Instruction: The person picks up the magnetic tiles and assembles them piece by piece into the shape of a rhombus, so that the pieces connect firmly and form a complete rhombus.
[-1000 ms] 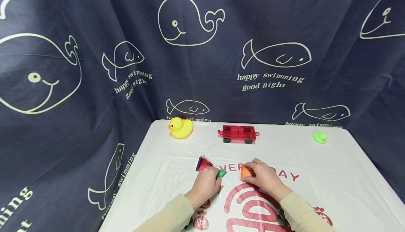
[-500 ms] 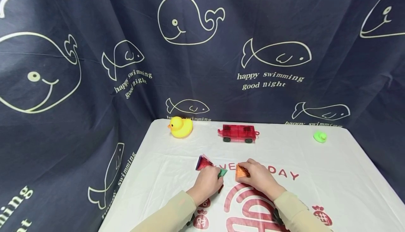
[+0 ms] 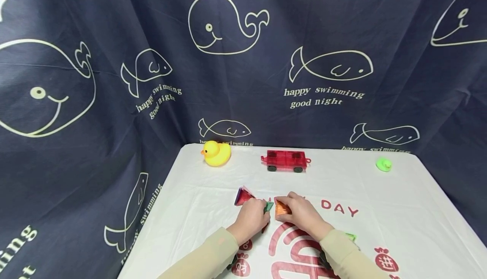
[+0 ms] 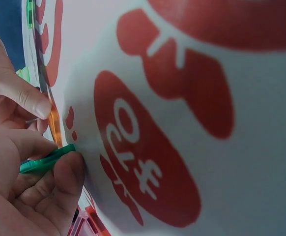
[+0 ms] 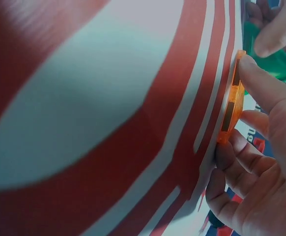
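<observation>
green tile (image 4: 47, 162): translucent, pinched | orange tile (image 5: 235, 98): translucent, gripped, just beside green tile

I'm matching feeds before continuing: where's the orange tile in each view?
Head: orange tile, low, just right of centre.
Left wrist: orange tile, left side, about mid-height.
Right wrist: orange tile, right side, above mid-height.
Shared landmark: the green tile held by the left hand.

On the dark blue curtain (image 3: 236, 84), "happy swimming" (image 3: 324, 92) and "good night" (image 3: 316, 103) repeat in pale letters, the lowest lines partly hidden behind the tablecloth's far edge. Red "DAY" (image 3: 339, 208) stands on the white tablecloth (image 3: 198, 203); a red fruit print (image 4: 140, 137) bears marks, perhaps characters, too distorted to read.
</observation>
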The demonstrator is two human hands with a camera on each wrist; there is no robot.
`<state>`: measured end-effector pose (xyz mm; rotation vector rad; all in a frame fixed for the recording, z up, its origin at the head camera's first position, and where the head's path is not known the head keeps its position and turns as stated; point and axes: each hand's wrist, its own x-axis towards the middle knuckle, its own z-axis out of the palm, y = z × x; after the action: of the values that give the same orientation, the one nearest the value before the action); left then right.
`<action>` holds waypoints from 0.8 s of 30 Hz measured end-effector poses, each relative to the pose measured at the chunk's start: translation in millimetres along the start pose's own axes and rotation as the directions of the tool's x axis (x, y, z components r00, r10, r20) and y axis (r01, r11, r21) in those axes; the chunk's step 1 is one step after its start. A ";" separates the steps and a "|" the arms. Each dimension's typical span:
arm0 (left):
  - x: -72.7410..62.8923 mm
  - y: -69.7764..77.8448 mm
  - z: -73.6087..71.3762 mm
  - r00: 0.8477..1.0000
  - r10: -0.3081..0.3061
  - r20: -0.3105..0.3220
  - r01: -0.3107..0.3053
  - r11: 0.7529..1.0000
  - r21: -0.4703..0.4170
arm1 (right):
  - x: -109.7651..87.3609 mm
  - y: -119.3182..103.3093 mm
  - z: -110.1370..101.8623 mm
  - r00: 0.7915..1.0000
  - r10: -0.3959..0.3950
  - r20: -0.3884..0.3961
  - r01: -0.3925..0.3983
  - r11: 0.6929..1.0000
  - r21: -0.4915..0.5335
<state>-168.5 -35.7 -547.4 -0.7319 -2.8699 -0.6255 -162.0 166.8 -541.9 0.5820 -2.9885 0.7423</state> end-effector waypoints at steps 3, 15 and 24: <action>1.5 0.9 0.6 1.000 -0.009 -0.008 0.009 1.000 -0.006 | 1.7 -1.9 1.5 1.000 -0.022 0.002 0.022 1.000 -0.009; 4.8 4.8 2.0 0.999 -0.040 -0.013 0.040 0.999 -0.019 | 3.5 -6.1 5.7 0.997 -0.074 -0.039 0.074 0.997 -0.004; 7.0 7.6 3.0 0.998 -0.060 -0.008 0.060 0.998 -0.026 | 3.5 -7.4 5.4 0.997 -0.067 -0.037 0.067 0.998 -0.004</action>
<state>-171.1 -25.4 -545.9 -0.6476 -2.8907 -0.6728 -162.2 157.1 -543.0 0.6574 -2.9201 0.7359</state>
